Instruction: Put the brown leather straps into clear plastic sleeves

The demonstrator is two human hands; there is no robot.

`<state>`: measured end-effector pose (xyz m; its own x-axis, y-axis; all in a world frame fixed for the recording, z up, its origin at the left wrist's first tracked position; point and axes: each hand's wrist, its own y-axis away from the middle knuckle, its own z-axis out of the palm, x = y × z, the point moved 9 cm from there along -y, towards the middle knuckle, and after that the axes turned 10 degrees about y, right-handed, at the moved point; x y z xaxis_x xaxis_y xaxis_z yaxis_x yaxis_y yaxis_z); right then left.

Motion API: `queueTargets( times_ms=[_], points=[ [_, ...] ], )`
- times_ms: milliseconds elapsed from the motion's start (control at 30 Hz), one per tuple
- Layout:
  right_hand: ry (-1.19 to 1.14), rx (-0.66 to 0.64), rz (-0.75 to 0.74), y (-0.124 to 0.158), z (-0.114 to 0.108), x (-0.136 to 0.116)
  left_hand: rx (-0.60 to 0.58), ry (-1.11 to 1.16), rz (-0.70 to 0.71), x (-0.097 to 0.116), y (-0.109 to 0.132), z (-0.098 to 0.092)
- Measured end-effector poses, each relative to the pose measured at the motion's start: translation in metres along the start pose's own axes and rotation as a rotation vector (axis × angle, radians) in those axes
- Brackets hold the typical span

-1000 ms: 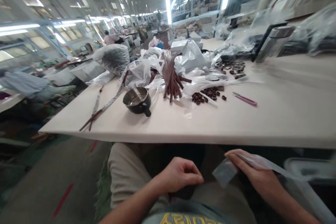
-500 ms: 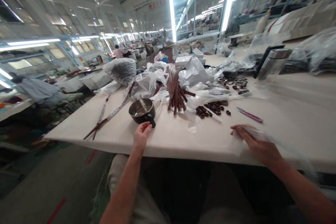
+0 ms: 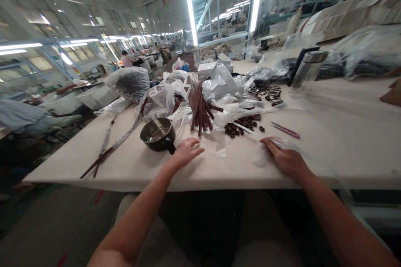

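Note:
My left hand [image 3: 186, 153] lies open on the cream table [image 3: 341, 150], holding nothing, just right of the handle of a dark metal bowl [image 3: 158, 134] with a steel inside. My right hand [image 3: 285, 158] presses down and pinches a thin clear plastic bag [image 3: 263, 157], which trails off to the right. Close above my right hand lies a pink-handled metal tool [image 3: 285, 130]. A small heap of dark brown rings [image 3: 234, 128] and a bundle of brown leather strips [image 3: 199, 106] lie between my hands and further back.
Dark metal buckles [image 3: 272, 95] lie at the back right, beside a steel flask [image 3: 308, 64]. Plastic bags crowd the table's back, and brown straps [image 3: 108, 148] lie at the left. A seated co-worker [image 3: 21, 119] is beyond the left edge.
Both hands have risen from my lap onto the table. My left hand has moved right, off the bowl's handle. The view has tilted down and shifted slightly.

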<state>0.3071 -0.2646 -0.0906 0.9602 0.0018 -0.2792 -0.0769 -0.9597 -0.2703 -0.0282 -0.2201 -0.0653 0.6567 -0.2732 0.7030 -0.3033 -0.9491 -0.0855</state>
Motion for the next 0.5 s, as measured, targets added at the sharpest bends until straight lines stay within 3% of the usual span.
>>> queueTargets(
  times_ms=[100, 233, 367, 500],
  points=[
    [-0.060, -0.012, 0.033, -0.001, -0.002, 0.001, -0.197, -0.293, -0.132, -0.010, -0.050, 0.002],
    [-0.151, -0.045, 0.082, 0.001, -0.003, 0.000, -0.359, -0.419, -0.216, -0.011, -0.096, 0.005],
    [-0.222, -0.064, 0.110, 0.004, -0.004, -0.001, -0.545, -0.476, -0.331, -0.014, -0.114, 0.022],
    [-0.298, -0.058, 0.111, 0.005, -0.008, -0.001, -0.632, -0.460, -0.401, -0.019, -0.116, 0.030]
  ],
)
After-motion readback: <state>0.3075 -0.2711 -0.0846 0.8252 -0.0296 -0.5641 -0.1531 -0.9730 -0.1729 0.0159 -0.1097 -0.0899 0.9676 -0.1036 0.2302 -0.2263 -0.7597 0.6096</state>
